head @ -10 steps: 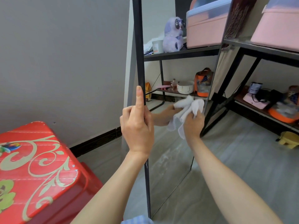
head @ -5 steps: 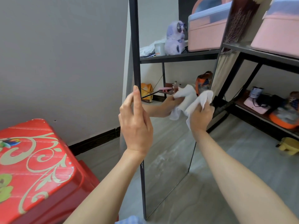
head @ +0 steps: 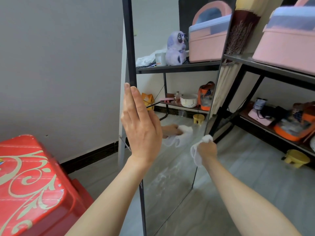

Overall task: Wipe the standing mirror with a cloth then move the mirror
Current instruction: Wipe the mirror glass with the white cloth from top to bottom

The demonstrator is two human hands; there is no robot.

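Cloth (head: 196, 153) (right hand (head: 207, 150) gripping) meets mirror (head: 170, 167) edge.

Your left hand (head: 142, 132) and right hand (head: 207, 149) are bare, with no gloves or rings, and both forearms are unsleeved.

The right hand (head: 207, 149) is sliding the white cloth (head: 197, 153) from mid-glass down to the mirror (head: 170, 167) frame's right edge, lower centre of frame; the left hand (head: 140, 132) is straightening its fingers along the left frame edge.
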